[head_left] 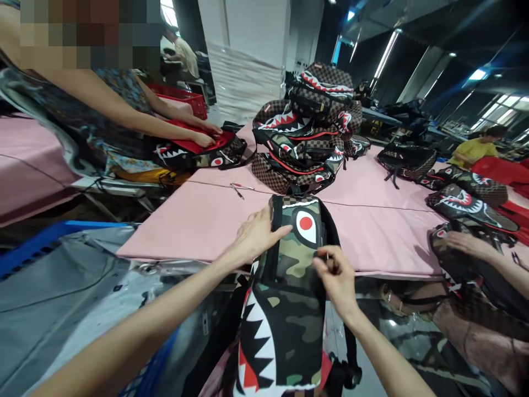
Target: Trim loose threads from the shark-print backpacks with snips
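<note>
A camouflage backpack (295,314) with a shark-mouth print and a red-and-white eye (306,223) lies in front of me, its top end on the pink table and its lower end hanging over the near edge. My left hand (256,234) grips the bag's upper left side, thumb stretched across the front panel. At the right side, just below the eye, my right hand (336,275) is closed in a pinch against the bag. Something small and dark shows between those fingers, too unclear to name.
Several checked backpacks (306,132) are piled beyond my bag. Pens (237,191) lie on the pink tabletop (185,220). At left, a co-worker's hands (204,138) work in a red-lined bag. Another person's hand (467,245) touches a bag at right. A blue crate (61,229) stands lower left.
</note>
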Demonstrator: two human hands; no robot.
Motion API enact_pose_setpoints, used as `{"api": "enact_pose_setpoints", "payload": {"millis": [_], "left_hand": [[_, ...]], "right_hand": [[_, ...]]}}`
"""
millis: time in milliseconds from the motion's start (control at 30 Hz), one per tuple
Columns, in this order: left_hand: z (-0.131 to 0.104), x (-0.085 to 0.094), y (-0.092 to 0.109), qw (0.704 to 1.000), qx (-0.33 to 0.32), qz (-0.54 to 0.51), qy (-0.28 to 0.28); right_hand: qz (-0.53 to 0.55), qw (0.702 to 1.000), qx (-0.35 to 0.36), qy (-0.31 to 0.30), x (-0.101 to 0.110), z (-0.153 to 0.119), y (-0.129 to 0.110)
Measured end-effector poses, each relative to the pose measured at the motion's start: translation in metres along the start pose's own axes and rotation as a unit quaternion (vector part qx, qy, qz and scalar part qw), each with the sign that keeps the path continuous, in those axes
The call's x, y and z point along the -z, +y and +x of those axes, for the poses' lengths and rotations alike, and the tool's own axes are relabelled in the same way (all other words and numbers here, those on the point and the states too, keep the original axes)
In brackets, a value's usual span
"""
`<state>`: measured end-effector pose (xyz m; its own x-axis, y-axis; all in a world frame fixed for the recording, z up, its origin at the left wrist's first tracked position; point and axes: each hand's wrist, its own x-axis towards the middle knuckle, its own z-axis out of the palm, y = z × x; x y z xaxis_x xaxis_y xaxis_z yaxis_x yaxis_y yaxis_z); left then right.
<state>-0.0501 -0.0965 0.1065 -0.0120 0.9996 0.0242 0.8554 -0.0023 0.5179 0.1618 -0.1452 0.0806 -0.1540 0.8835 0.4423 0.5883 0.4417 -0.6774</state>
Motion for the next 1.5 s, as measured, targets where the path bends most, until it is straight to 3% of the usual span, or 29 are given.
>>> {"api": "enact_pose_setpoints", "payload": {"millis": [67,133,233,333,367,433,500,533,600,700,800,867,967,1067,1200,1333,1500], "left_hand": [[0.01,0.004,0.008,0.995,0.02,0.034,-0.089],[0.003,0.002,0.015,0.992,0.016,0.081,-0.091],[-0.03,0.004,0.027,0.99,-0.024,0.136,-0.006],[-0.075,0.024,0.045,0.974,-0.145,0.122,0.125],[-0.088,0.035,0.053,0.953,-0.21,0.108,0.19],[-0.107,0.056,0.067,0.884,-0.331,0.084,0.319],[-0.111,0.067,0.074,0.824,-0.384,0.09,0.407],[-0.107,0.065,0.073,0.809,-0.383,0.102,0.433],[-0.09,0.046,0.067,0.813,-0.342,0.131,0.452],[-0.058,0.003,0.053,0.858,-0.279,0.158,0.402],[-0.043,-0.022,0.048,0.902,-0.245,0.178,0.308],[-0.044,-0.017,0.051,0.92,-0.226,0.162,0.277],[-0.048,0.01,0.059,0.929,-0.197,0.061,0.309],[-0.045,0.036,0.069,0.946,-0.154,-0.077,0.274],[-0.036,0.044,0.081,0.949,-0.147,-0.227,0.16],[-0.034,0.039,0.083,0.935,-0.133,-0.3,0.133],[-0.035,0.039,0.084,0.93,-0.135,-0.321,0.117]], "right_hand": [[-0.023,0.997,-0.064,0.03,0.002,0.01,0.009],[-0.026,0.995,-0.095,0.013,-0.001,0.011,0.013],[0.036,0.992,-0.116,0.03,0.001,-0.007,0.002],[0.07,0.991,-0.073,0.091,0.021,-0.038,-0.024],[0.067,0.99,-0.04,0.117,0.032,-0.047,-0.033],[0.058,0.98,0.041,0.187,0.05,-0.057,-0.046],[0.05,0.965,0.091,0.241,0.058,-0.055,-0.048],[0.047,0.963,0.091,0.249,0.057,-0.051,-0.044],[0.048,0.974,0.044,0.215,0.047,-0.036,-0.031],[0.052,0.99,-0.041,0.126,0.034,-0.012,-0.007],[0.014,0.994,-0.059,0.095,0.046,0.004,0.007],[-0.019,0.996,-0.045,0.078,0.066,0.009,0.01],[-0.074,0.996,-0.021,0.044,0.092,0.012,0.002],[-0.172,0.981,0.005,0.085,0.105,0.014,-0.019],[-0.311,0.933,0.085,0.158,0.102,0.022,-0.061],[-0.359,0.898,0.21,0.143,0.092,0.041,-0.089],[-0.452,0.835,0.252,0.189,0.083,0.058,-0.1]]}}
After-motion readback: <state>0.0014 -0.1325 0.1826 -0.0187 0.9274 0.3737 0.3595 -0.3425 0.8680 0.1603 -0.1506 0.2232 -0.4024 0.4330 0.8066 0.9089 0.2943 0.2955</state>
